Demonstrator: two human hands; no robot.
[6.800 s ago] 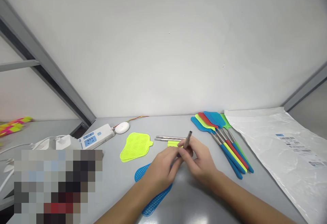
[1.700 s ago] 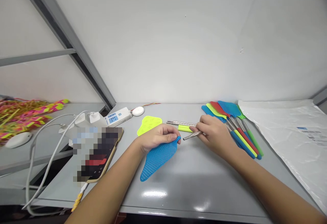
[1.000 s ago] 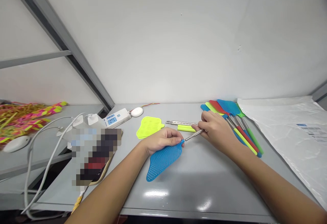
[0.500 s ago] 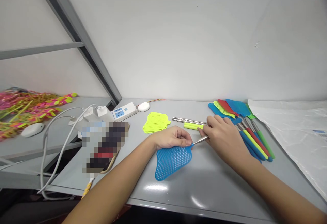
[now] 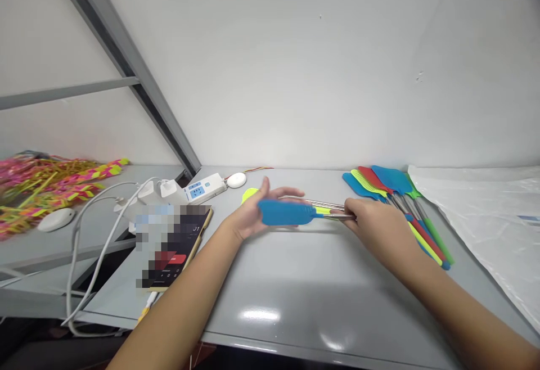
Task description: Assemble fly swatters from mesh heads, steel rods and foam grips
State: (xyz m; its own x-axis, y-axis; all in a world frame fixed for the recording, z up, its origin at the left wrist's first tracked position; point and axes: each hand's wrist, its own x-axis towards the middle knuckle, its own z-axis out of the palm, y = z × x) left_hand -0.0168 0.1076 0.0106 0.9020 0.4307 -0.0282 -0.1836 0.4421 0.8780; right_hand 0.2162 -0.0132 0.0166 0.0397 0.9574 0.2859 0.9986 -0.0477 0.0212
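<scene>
My right hand [image 5: 373,221] is closed around the metal rod of a blue fly swatter [image 5: 287,213], whose blurred head is held above the table and turned nearly edge-on. Behind that head, my left hand [image 5: 248,217] is open, thumb up and fingers stretched out. Whether its palm touches the swatter I cannot tell. Past my hands lie thin metal rods [image 5: 316,203] and a yellow-green handle [image 5: 323,210], both partly covered. A yellow-green swatter head [image 5: 249,193] peeks out beyond my left hand.
To the right is a pile of colored fly swatters [image 5: 390,181] beside a clear plastic sheet [image 5: 485,207]. On the left are a phone [image 5: 181,246], a power strip [image 5: 206,188], white cables [image 5: 107,235] and a round white device [image 5: 236,180]. Colorful strips [image 5: 63,184] lie at far left.
The blue swatter has been raised and rotated from its flat side to nearly edge-on. My left hand has let go of its neck and opened. My right hand still grips the rod.
</scene>
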